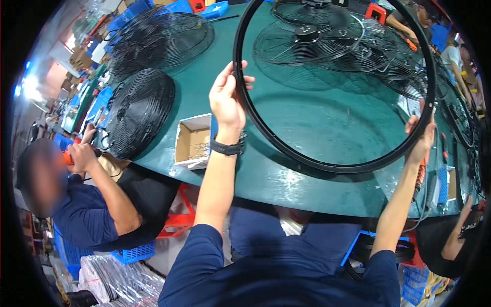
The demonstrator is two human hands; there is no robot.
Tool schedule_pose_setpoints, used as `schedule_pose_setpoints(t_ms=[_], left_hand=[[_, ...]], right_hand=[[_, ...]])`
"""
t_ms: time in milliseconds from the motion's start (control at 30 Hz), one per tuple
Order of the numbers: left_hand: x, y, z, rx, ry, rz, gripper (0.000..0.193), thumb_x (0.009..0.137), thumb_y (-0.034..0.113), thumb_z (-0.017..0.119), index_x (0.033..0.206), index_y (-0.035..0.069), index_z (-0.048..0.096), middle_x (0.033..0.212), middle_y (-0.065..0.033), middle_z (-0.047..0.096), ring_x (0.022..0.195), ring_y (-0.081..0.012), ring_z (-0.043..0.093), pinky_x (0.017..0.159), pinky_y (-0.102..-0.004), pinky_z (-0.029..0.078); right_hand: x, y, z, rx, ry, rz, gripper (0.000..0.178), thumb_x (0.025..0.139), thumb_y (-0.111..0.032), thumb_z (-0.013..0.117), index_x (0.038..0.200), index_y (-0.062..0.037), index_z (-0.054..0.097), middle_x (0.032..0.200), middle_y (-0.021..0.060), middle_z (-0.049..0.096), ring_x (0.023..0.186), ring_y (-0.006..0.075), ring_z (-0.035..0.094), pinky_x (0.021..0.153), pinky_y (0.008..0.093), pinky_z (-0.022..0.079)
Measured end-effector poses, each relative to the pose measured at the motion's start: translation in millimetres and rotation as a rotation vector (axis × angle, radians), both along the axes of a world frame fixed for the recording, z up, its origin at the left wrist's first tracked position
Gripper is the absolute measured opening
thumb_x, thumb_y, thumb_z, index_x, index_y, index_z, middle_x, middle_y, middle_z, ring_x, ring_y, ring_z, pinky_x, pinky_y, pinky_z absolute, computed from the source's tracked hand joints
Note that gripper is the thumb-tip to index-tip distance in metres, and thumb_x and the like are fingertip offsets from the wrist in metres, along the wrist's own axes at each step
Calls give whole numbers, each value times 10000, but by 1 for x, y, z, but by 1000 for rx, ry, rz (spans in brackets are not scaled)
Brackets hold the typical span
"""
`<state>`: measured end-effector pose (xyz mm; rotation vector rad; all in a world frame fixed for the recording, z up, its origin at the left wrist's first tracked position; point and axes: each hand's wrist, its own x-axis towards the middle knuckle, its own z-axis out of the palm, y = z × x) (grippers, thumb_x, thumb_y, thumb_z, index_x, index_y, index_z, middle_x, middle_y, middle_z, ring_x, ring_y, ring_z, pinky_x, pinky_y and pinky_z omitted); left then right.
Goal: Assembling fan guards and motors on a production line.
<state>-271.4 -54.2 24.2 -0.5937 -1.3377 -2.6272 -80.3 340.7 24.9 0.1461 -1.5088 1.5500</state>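
Note:
I hold up a large black hoop (327,168) over the green table, tilted toward me. My left hand (227,100) is closed on its left side, fingertips showing inside the hoop. Gripping the right side is my right hand (422,137), its fingers wrapped round the rim. Through the hoop, several black wire fan guards (307,48) appear stacked on the far part of the table, some with a round black hub in the middle. Beside my left wrist stands an open cardboard box (194,140) with small pieces on its bottom.
More wire guards (163,38) lie at the far left, with a thick stack (143,110) nearer. A co-worker (89,197) sits at left with an orange tool. At right are an orange-handled tool (421,171), a cable and a small box (451,183). The table edge (286,200) runs before me.

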Motion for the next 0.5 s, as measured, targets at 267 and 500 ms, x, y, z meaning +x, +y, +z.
schedule_pose_setpoints(t_ms=[267,500], left_hand=[[-6,-9,-1,-36,16,47,317,956,83,405,1225,-62,491,1172,-205,594,835,-236,648,682,-312,550],[-6,-1,1,-53,-2,33,308,956,85,423,1219,-52,504,1149,-178,606,813,-231,652,654,-296,547]], right_hand=[[-11,-7,-3,-33,-21,39,572,994,-420,348,1374,7,378,1378,223,423,675,127,539,530,211,430],[-10,-3,-1,-82,-22,41,568,997,-420,332,1353,18,392,1357,212,452,687,143,559,538,233,450]])
